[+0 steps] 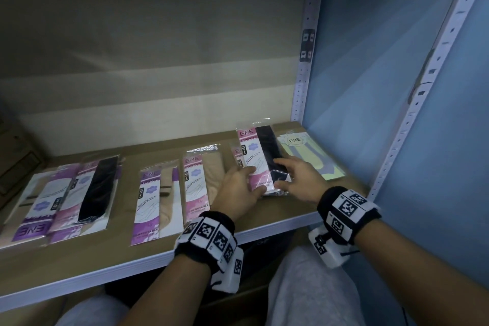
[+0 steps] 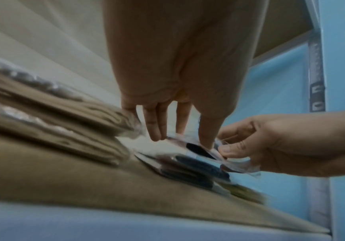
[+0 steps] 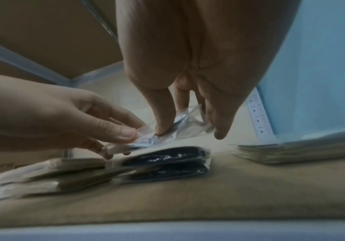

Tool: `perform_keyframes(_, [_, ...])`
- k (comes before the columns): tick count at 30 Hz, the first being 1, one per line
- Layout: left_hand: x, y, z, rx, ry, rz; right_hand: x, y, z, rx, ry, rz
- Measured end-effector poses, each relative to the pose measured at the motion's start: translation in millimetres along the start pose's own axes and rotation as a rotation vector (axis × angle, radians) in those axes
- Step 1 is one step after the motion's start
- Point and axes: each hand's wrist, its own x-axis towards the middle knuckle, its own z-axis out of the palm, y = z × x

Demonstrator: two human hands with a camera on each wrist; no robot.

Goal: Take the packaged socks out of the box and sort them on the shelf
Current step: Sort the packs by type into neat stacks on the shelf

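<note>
A pink-carded pack of black socks point(image 1: 260, 156) is held slightly tilted over the shelf board point(image 1: 291, 214), above a small stack of similar black-sock packs point(image 3: 167, 163). My left hand point(image 1: 255, 180) pinches its near left corner, thumb on top and fingers beneath. At the near right side my right hand point(image 1: 279, 172) grips the same pack, with the index finger on the black sock. In the left wrist view the pack point(image 2: 196, 150) sits between both hands. The box is not in view.
Further packs lie in a row on the shelf: a yellow-green one point(image 1: 312, 159) at the far right, a pink-and-beige one point(image 1: 201, 180), a purple-and-beige one point(image 1: 156, 201), and an overlapping pile point(image 1: 66, 198) at the left. A perforated upright point(image 1: 304, 61) and blue wall point(image 1: 397, 87) bound the right side.
</note>
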Motion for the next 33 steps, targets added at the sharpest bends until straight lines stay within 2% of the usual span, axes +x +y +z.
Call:
perform_keyframes(8, [-5.0, -8.7, 21.1, 0.435, 0.016, 0.064, 6.2, 10.1, 10.0, -0.199, -0.236, 0.087])
perform_keyframes(12, [-3.6, -7.8, 17.8, 0.412, -0.041, 0.059, 4.6, 7.3, 8.3, -0.202, -0.249, 0.095])
perform_keyframes(17, [-3.4, -3.3, -1.9, 0.213, -0.024, 0.077, -1.6, -9.0, -6.2, -0.187, -0.219, 0.100])
perform_keyframes(24, [-13.6, -13.8, -61.3, 0.157, 0.041, 0.075, -5.8, -55.3, -3.7, -0.154, -0.122, 0.017])
perform_keyframes(27, [-26.0, -30.5, -94.9, 0.163, 0.056, 0.012, -4.9, -82.6, 10.6, -0.164, -0.086, -0.024])
perform_keyframes(33, [-66.6, -77.8, -173.1, 0.211, 0.135, -0.115, 1.2, -148.4, 56.3, -0.120, -0.125, -0.105])
